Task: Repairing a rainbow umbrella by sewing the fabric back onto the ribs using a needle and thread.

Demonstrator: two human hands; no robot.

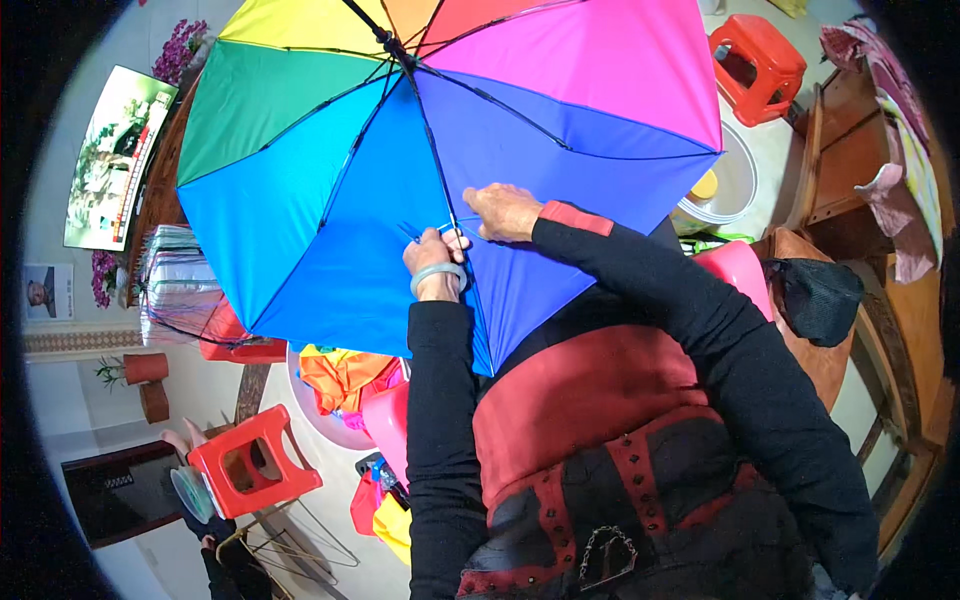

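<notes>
An opened rainbow umbrella (330,270) shows its underside, with black ribs running out from the shaft (393,45) at the top. My left hand (437,255), with a pale bangle on the wrist, is closed around a rib where the blue and purple panels meet. Bright blue thread (409,232) sticks out beside its fingers. Just right of that rib, my right hand (505,212) is closed in a pinch. A short stretch of the blue thread runs from the rib to its fingers. The exact tie at the rib is too small to make out.
Left of my arm, a round tub (340,432) holds colourful cloth. Red stools stand at lower left (300,485) and upper right (775,75). A white basin (742,170) sits right of the umbrella, near a pink seat (738,272) and a black cap (815,300). A screen (120,155) glows at far left.
</notes>
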